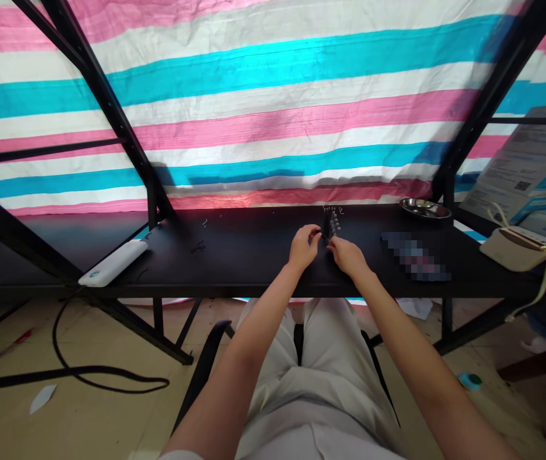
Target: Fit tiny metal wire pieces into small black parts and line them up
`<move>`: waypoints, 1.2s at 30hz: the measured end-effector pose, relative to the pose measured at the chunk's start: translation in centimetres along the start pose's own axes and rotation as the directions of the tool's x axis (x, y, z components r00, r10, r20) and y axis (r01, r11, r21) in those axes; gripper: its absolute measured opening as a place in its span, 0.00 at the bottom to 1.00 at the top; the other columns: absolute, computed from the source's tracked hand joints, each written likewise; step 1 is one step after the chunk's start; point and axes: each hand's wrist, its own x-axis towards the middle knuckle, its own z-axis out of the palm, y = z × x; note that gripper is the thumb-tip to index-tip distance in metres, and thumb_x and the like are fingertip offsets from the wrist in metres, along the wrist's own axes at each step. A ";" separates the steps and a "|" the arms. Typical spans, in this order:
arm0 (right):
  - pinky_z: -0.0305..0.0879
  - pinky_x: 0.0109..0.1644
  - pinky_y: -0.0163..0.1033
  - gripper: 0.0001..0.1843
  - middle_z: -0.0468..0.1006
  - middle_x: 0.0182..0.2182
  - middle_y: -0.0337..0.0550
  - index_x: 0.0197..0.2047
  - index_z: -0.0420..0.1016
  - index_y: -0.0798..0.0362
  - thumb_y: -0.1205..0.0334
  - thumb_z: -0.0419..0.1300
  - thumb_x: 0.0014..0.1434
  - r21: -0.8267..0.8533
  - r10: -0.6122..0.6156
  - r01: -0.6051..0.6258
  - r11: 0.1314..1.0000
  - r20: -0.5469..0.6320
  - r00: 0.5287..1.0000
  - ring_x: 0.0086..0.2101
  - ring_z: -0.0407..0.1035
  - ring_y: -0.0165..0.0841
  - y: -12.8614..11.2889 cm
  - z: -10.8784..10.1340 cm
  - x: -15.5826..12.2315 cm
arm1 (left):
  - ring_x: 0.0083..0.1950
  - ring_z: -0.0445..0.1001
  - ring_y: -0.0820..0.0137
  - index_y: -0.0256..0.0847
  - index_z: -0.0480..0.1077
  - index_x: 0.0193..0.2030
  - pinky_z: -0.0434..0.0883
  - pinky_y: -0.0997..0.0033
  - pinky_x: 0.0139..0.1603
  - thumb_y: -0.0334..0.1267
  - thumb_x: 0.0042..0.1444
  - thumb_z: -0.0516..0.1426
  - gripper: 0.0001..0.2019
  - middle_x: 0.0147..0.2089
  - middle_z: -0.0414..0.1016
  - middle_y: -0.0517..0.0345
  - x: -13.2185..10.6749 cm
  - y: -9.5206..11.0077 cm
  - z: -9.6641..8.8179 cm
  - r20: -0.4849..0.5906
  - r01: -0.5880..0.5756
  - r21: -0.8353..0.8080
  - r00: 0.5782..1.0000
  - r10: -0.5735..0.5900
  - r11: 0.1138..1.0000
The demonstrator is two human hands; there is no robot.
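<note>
Near the far middle of the black table, my left hand (305,246) is closed in a pinch beside a small dark upright piece (327,225). A small dark bit shows at its fingertips, too small to name. My right hand (347,257) is also closed, thumb and fingers pressed together at the near end of that piece; what it grips is hidden. Several small grey knob-like parts (335,223) stand in a row along the right side of the dark piece.
The black table (249,262) carries a white oblong device (114,262) at left, thin black strips (197,246), a round metal dish (425,209) and a blurred-out flat item (417,257). A cream bag (515,248) lies at right. Black metal posts (110,108) flank the striped sheet (273,96).
</note>
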 end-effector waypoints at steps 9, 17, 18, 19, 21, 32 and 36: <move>0.53 0.35 0.37 0.09 0.76 0.38 0.47 0.40 0.67 0.52 0.61 0.48 0.63 -0.038 0.023 -0.023 0.999 -0.005 1.000 0.36 0.69 0.35 -0.2 -0.1 0.0 | 0.39 0.70 0.72 0.39 0.68 0.41 0.68 0.72 0.44 0.36 0.61 0.47 0.09 0.39 0.73 0.55 -0.1 0.3 -0.2 0.002 -0.024 -0.083 1.000 0.024 0.996; 0.54 0.36 0.37 0.10 0.76 0.38 0.48 0.41 0.67 0.53 0.60 0.47 0.63 -0.010 0.020 -0.020 1.000 -0.013 1.000 0.37 0.70 0.36 -0.5 -0.4 -0.1 | 0.37 0.70 0.74 0.40 0.66 0.41 0.67 0.74 0.42 0.37 0.59 0.50 0.07 0.37 0.72 0.57 -0.2 0.3 -0.1 0.027 0.032 -0.047 0.999 -0.031 0.998; 0.54 0.36 0.37 0.10 0.76 0.38 0.49 0.41 0.67 0.53 0.60 0.47 0.63 -0.007 0.017 -0.017 1.000 -0.018 1.000 0.37 0.70 0.36 -0.6 -0.4 -0.1 | 0.36 0.70 0.74 0.39 0.66 0.40 0.67 0.74 0.42 0.37 0.58 0.50 0.07 0.36 0.71 0.58 -0.2 0.2 0.0 0.041 0.026 -0.041 0.999 -0.024 0.999; 0.54 0.36 0.37 0.11 0.76 0.39 0.49 0.42 0.68 0.53 0.60 0.47 0.63 -0.003 0.015 -0.015 1.000 -0.024 1.000 0.37 0.70 0.36 -0.7 -0.4 -0.1 | 0.36 0.70 0.74 0.39 0.66 0.39 0.67 0.74 0.42 0.37 0.57 0.51 0.06 0.35 0.71 0.58 -0.2 0.2 0.0 0.059 0.017 -0.035 0.998 -0.015 0.999; 0.54 0.36 0.36 0.11 0.76 0.39 0.49 0.42 0.68 0.53 0.60 0.48 0.63 0.005 0.013 -0.013 1.000 -0.036 0.999 0.37 0.70 0.36 -0.8 -0.4 -0.1 | 0.35 0.69 0.74 0.39 0.67 0.36 0.67 0.74 0.41 0.36 0.56 0.52 0.05 0.34 0.71 0.59 -0.2 0.2 0.0 0.088 0.000 -0.032 0.996 0.003 0.999; 0.51 0.30 0.35 0.12 0.76 0.30 0.44 0.35 0.69 0.52 0.57 0.48 0.62 0.105 -0.010 0.033 0.994 -0.215 0.977 0.28 0.68 0.33 -0.7 -0.1 -0.3 | 0.31 0.68 0.76 0.39 0.67 0.38 0.67 0.75 0.36 0.37 0.52 0.57 0.07 0.33 0.71 0.60 0.2 0.3 0.0 0.105 0.077 -0.213 0.993 -0.055 0.974; 0.52 0.30 0.34 0.13 0.74 0.26 0.42 0.33 0.69 0.52 0.56 0.47 0.62 0.147 -0.049 0.088 0.985 -0.253 0.966 0.25 0.66 0.30 -1.1 0.0 -0.2 | 0.28 0.65 0.78 0.38 0.68 0.42 0.67 0.76 0.33 0.36 0.48 0.60 0.13 0.32 0.71 0.61 0.6 -0.3 -0.7 0.152 0.133 -0.279 0.984 -0.093 0.951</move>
